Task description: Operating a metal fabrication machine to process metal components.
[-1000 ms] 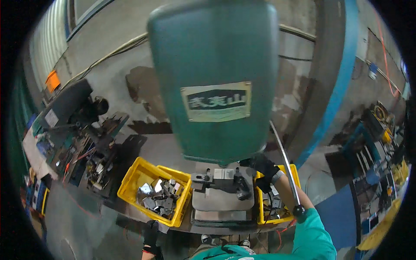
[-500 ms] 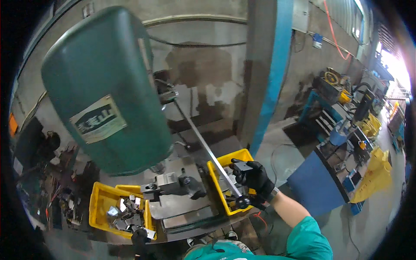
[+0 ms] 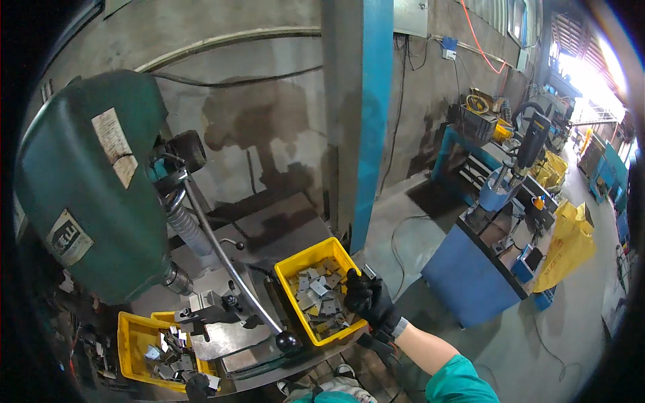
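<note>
My right hand [image 3: 369, 300], in a black glove, is raised at the right rim of the right yellow bin [image 3: 290, 287]. Its fingers are closed on a small grey metal piece [image 3: 368, 271] that sticks up past the fingertips. Several loose metal pieces [image 3: 320, 287] fill that bin. My left hand [image 3: 199, 386], also black-gloved, is low at the near corner of the left yellow bin [image 3: 129, 349]. A bright metal piece [image 3: 212, 381] shows at its fingertips; the rest of this hand is partly cut off. More metal pieces [image 3: 176, 356] lie in the left bin.
A green drill press [image 3: 114, 181] looms at left, its chuck [image 3: 178, 279] above a vise [image 3: 211, 305]. Its long ball-ended lever [image 3: 232, 258] slants between the bins. Behind stands a blue-edged pillar [image 3: 373, 121]; a blue workbench [image 3: 474, 275] is off to the right.
My view has swung right, so the press and bins sit further left. My right hand with its metal piece has moved from over the bin to its right rim. My left hand stays by its bin.
</note>
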{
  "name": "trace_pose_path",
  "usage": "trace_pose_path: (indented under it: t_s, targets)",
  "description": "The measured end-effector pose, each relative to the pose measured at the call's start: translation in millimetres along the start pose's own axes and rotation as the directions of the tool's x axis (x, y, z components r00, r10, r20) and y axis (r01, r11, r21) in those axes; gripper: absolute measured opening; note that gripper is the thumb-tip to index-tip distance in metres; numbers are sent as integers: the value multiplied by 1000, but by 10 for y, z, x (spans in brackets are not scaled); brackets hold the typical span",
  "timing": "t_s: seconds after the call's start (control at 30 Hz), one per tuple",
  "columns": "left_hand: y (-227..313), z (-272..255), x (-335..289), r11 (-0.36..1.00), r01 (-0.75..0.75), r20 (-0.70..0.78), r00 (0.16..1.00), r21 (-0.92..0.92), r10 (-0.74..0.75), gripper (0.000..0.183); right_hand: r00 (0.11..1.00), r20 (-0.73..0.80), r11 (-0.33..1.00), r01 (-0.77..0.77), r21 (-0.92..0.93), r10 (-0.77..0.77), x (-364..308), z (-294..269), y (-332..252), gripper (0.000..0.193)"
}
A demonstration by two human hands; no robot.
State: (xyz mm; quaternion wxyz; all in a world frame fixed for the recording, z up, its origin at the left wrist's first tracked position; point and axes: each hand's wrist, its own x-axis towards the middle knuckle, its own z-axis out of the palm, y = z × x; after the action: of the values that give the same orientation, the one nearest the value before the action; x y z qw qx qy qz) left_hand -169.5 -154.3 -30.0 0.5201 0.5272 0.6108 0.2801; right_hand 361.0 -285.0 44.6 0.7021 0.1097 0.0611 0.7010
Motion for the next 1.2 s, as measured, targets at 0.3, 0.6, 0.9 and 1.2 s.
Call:
trace_pose_path:
  t_s: [0.3,0.6,0.9,1.2]
  targets:
    - [-193,178,-221,998,6,-91,996,56,-1,24,991,-97,949,56,-310,-90,-20,-219,-226,34]
    - [-525,51,-496,992,-8,-166,986,125,29,26,718,73,-164,-58,-985,-692,-189,-866,-1039,59]
    - [-639,-66,-597,886,83,-227,952,-457,-206,17,948,189,-941,-198,-274,-255,-985,-1419,-766,75]
    - [144,263,-757,988,-71,-185,982,-136,45,19,809,420,-732,-18,-681,-411,-799,-1382,-392,40]
